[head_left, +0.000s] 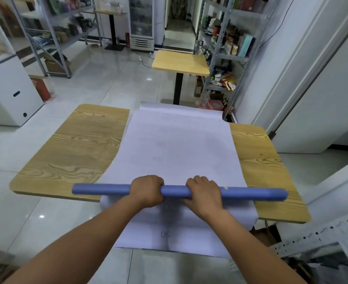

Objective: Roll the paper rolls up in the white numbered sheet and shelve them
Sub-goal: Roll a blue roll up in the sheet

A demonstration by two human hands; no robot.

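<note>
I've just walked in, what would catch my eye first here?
First, the long blue paper roll lying crosswise near the front of the wooden table, with the left hand and right hand both gripping its middle. Under it, a white numbered sheet runs down the table's middle and hangs over the near edge. Behind stands a small yellow table beside stocked shelves.

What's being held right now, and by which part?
The blue paper roll: left hand and right hand grip its middle section, side by side, ends free, over the white numbered sheet.
</note>
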